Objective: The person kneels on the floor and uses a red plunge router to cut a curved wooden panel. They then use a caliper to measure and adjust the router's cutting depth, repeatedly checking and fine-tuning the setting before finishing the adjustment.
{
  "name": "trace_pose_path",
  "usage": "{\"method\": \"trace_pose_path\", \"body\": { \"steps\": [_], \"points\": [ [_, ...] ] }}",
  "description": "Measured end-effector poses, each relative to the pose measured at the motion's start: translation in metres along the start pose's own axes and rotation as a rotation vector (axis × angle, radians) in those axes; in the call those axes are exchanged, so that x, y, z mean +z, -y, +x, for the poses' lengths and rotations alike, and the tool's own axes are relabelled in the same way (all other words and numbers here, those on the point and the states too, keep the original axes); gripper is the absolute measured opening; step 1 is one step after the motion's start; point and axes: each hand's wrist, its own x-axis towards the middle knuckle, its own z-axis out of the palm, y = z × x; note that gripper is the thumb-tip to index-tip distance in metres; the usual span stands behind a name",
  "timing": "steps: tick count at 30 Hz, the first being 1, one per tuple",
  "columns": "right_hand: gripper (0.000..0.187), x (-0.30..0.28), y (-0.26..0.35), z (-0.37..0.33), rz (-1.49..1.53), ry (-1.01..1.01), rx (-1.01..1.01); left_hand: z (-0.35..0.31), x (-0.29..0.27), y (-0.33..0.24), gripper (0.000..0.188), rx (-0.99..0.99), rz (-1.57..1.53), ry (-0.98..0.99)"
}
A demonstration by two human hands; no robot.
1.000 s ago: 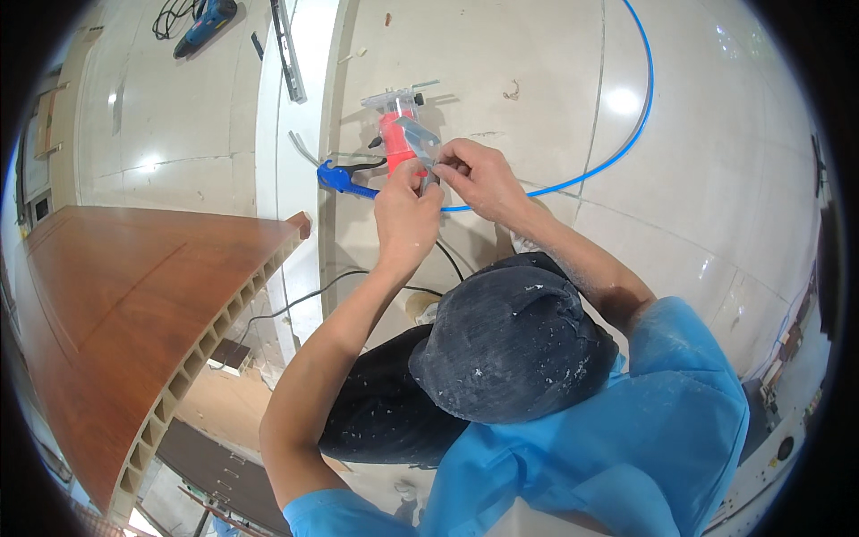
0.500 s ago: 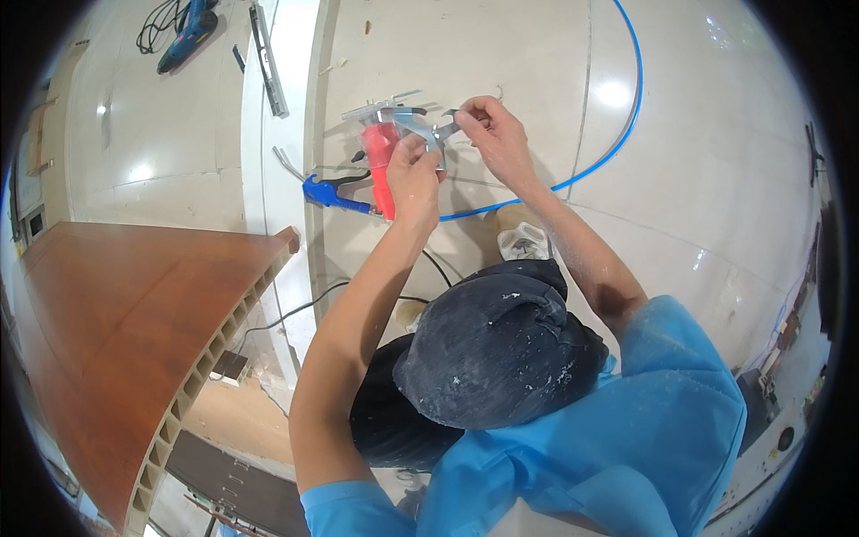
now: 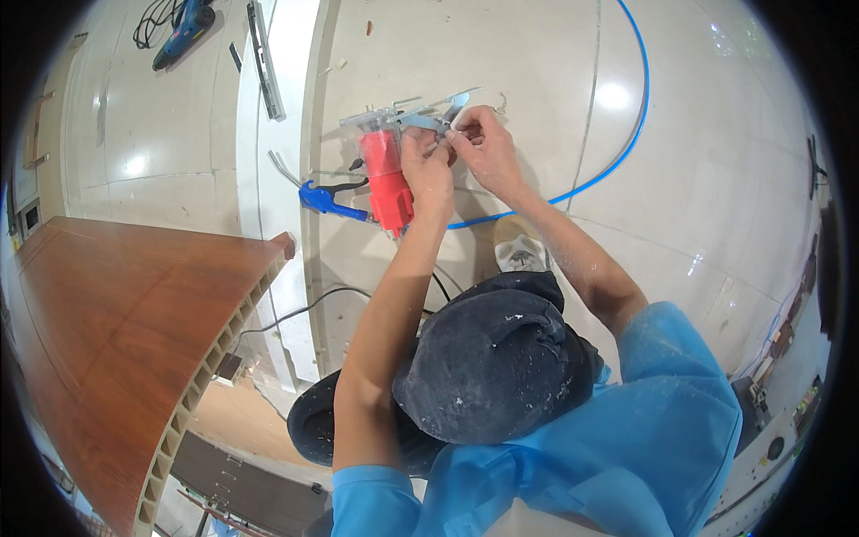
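Note:
Both hands meet over the floor at a shiny silver metal piece with flat arms (image 3: pixel 457 106), held up above the tiles. My left hand (image 3: pixel 429 183) is closed on its lower part. From the right, my right hand (image 3: pixel 490 157) pinches the same piece close to where its arms join; the fingertips partly hide that spot. Just left of my left hand is a red power tool with a clear plastic base (image 3: pixel 386 183), which looks like a trim router. A blue air blow gun (image 3: pixel 331 200) lies beside it, with its nozzle over the white strip.
A blue air hose (image 3: pixel 641 107) curves across the tiles on the right. The white strip (image 3: pixel 268 201) carries a dark metal rail (image 3: pixel 264 72). Beyond it lies a blue corded drill (image 3: pixel 185 34). A brown wooden panel with a hollow-core edge (image 3: pixel 134 313) fills the left.
My right hand has come down and left, closer to my left hand. The metal piece has turned, one arm now pointing up and right. My left hand has shifted slightly right.

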Motion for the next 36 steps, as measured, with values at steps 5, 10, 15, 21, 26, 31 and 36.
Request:
{"method": "trace_pose_path", "body": {
  "steps": [5, 10, 15, 21, 26, 31, 36],
  "points": [
    [0.026, -0.001, -0.004, -0.001, 0.107, 0.125, 0.244, -0.012, 0.011, -0.002, 0.043, -0.073, -0.029, 0.064],
    [0.026, -0.005, -0.009, -0.003, 0.468, 0.123, 0.249, -0.022, -0.016, -0.031, 0.036, 0.097, 0.709, 0.176],
    [0.025, -0.021, -0.005, 0.004, 0.492, 0.113, 0.328, -0.021, -0.082, -0.065, 0.063, 0.46, 1.37, -0.194],
    [0.016, -0.012, 0.006, 0.009, 1.01, 0.147, 0.457, -0.006, -0.087, -0.036, 0.086, 0.002, 1.188, -0.214],
    [0.009, 0.003, 0.018, 0.01, 1.224, 0.185, 0.489, 0.001, -0.076, -0.029, 0.067, -0.059, 1.204, -0.327],
    [0.013, 0.0, 0.039, 0.0, 1.187, 0.189, 0.483, -0.016, -0.086, -0.064, 0.03, -0.259, 0.499, 0.044],
    [0.024, -0.006, 0.068, -0.01, 1.265, 0.221, 0.482, -0.046, -0.081, -0.111, 0.024, -0.371, 0.336, 0.188]
  ]
}}
